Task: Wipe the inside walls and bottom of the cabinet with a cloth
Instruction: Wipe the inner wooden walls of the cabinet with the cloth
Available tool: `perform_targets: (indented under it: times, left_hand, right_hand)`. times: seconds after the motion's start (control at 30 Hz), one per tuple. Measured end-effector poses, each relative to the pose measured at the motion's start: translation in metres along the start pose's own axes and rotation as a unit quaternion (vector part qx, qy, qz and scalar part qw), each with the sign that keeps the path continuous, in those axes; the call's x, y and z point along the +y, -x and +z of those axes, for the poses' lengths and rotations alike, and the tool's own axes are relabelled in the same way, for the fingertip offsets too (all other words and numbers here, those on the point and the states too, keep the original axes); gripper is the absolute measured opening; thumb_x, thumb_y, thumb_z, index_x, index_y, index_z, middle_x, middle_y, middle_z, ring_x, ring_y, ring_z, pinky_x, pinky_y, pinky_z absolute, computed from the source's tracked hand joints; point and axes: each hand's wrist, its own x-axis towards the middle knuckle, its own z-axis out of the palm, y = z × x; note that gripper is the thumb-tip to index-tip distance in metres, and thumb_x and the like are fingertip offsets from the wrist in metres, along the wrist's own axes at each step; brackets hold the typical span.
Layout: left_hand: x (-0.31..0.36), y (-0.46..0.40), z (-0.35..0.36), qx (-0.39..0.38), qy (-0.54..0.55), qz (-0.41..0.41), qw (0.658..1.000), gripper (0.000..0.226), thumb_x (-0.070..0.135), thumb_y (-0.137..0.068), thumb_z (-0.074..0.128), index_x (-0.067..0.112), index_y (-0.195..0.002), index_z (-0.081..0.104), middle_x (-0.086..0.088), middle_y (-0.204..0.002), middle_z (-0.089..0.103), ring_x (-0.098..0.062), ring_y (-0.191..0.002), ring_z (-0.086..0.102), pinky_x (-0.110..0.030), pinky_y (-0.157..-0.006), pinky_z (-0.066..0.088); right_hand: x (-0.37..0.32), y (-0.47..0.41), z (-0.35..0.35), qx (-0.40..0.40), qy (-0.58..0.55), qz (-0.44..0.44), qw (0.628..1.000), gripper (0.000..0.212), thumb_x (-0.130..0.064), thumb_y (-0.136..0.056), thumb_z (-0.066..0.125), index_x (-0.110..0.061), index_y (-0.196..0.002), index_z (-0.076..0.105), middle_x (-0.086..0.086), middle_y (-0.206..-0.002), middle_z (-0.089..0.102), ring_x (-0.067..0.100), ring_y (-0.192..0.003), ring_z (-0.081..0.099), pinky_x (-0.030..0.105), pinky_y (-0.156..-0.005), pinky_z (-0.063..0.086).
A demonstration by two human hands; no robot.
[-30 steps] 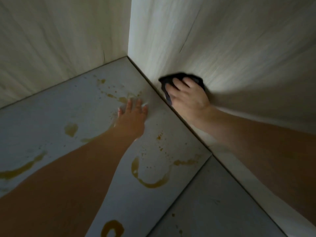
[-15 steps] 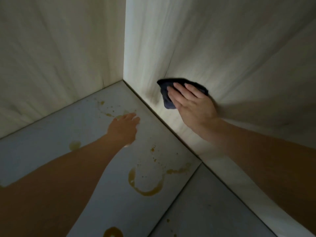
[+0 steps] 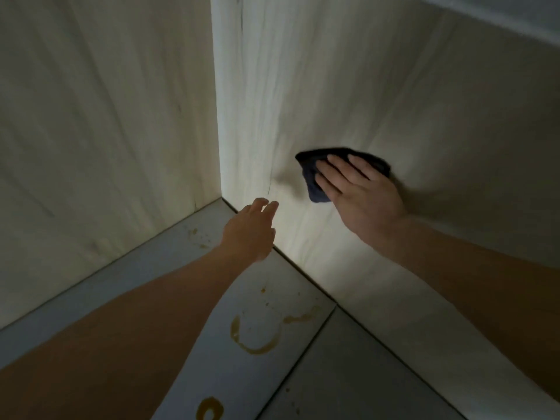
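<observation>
Flat fingers of the right hand point(image 3: 362, 197) press a dark cloth point(image 3: 315, 177) against the right wall point(image 3: 394, 86) of the cabinet; the fingers lie straight and close together on the fabric, not curled round it, and the palm sits over the cloth's lower right part. The cloth is bunched into a rough, crumpled patch, its left and upper edges poking out past the fingertips, and it lies on the pale wood-grain panel above the floor line, a little way out from the inner corner. A soft shadow falls on the wall to the right of the hand.

Lower and to the left, the left hand point(image 3: 250, 230) reaches toward the same corner with its fingers loosely stretched and holding nothing. It hangs near where the bottom panel point(image 3: 151, 283) meets the right wall, and I cannot tell whether the fingertips touch the wall or stop just short of it. Its forearm runs in from the lower left across the grey bottom.

That grey bottom carries several brownish-yellow stains: a curved, hook-shaped smear point(image 3: 254, 341) between the two forearms, a shorter streak point(image 3: 300, 316) just beside it toward the right wall, small specks point(image 3: 197, 236) near the back corner, and part of another loop point(image 3: 209, 409) at the lower edge of the view. A dark seam point(image 3: 306, 353) crosses the bottom panel, running out from the right wall. The back wall point(image 3: 106, 116) on the left is in dimmer light than the right one
</observation>
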Motion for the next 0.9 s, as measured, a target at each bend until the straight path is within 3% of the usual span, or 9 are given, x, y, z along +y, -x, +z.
perform_targets:
  times: [0.17,0.27,0.4,0.5,0.67,0.77,0.9]
  left_hand:
    - [0.032,-0.01,-0.044,0.105,0.075,-0.025,0.991,0.06,0.018,-0.097,0.045,0.018,-0.15,0.016,-0.001,-0.152,0.02,-0.022,-0.133,0.033,-0.034,-0.1,0.038]
    - [0.051,-0.009,-0.045,0.102,0.1,-0.024,0.989,0.063,0.015,-0.096,0.046,0.019,-0.15,0.013,0.002,-0.154,0.014,-0.021,-0.135,0.031,-0.035,-0.1,0.038]
    - [0.061,-0.005,-0.042,0.095,0.109,0.016,0.989,0.068,0.011,-0.095,0.047,0.021,-0.151,0.01,0.004,-0.157,0.009,-0.021,-0.136,0.03,-0.033,-0.099,0.039]
    - [0.059,-0.008,-0.049,0.095,0.097,0.041,0.99,0.071,0.007,-0.093,0.046,0.026,-0.151,0.009,0.009,-0.158,0.005,-0.02,-0.139,0.025,-0.034,-0.104,0.035]
    - [0.062,-0.023,-0.061,0.13,0.103,0.038,0.985,0.077,-0.001,-0.089,0.047,0.024,-0.151,0.008,0.008,-0.156,0.01,-0.021,-0.136,0.029,-0.03,-0.097,0.037]
    - [0.071,-0.026,-0.055,0.136,0.121,0.042,0.982,0.079,-0.003,-0.085,0.048,0.026,-0.15,0.014,0.009,-0.155,0.014,-0.021,-0.133,0.033,-0.026,-0.086,0.036]
    - [0.081,-0.019,-0.037,0.103,0.115,0.061,0.986,0.077,-0.003,-0.085,0.048,0.027,-0.148,0.014,0.011,-0.155,0.012,-0.021,-0.13,0.037,-0.026,-0.084,0.036]
  right_hand:
    - [0.016,-0.02,-0.017,-0.028,0.063,-0.006,0.998,0.049,-0.03,-0.078,0.041,-0.022,-0.119,0.066,0.0,-0.131,0.059,0.02,-0.123,0.053,0.036,-0.109,0.02]
    - [0.015,0.027,-0.01,-0.056,0.031,-0.046,0.997,0.048,-0.02,-0.081,0.032,-0.009,-0.107,0.071,0.012,-0.122,0.064,0.03,-0.117,0.057,0.038,-0.107,0.025]
    - [0.014,0.083,-0.015,-0.077,-0.045,-0.059,0.994,0.05,-0.018,-0.081,0.029,-0.011,-0.104,0.073,0.009,-0.12,0.065,0.027,-0.116,0.059,0.036,-0.112,0.013]
    - [0.019,0.062,-0.021,-0.07,-0.035,-0.049,0.996,0.048,-0.019,-0.077,0.031,-0.014,-0.094,0.076,0.007,-0.111,0.069,0.025,-0.108,0.064,0.035,-0.107,0.023]
    - [0.032,0.002,-0.031,-0.052,0.018,0.007,0.998,0.049,-0.03,-0.072,0.054,-0.023,-0.12,0.066,0.0,-0.129,0.06,0.02,-0.122,0.053,0.036,-0.108,0.024]
    - [0.023,0.03,-0.019,-0.039,0.017,0.002,0.999,0.049,-0.021,-0.078,0.046,-0.019,-0.124,0.062,0.003,-0.134,0.056,0.022,-0.127,0.05,0.036,-0.111,0.024]
    - [0.006,0.102,-0.008,-0.102,-0.022,-0.034,0.994,0.053,-0.014,-0.086,0.027,-0.014,-0.123,0.064,0.005,-0.134,0.056,0.022,-0.126,0.051,0.035,-0.113,0.016]
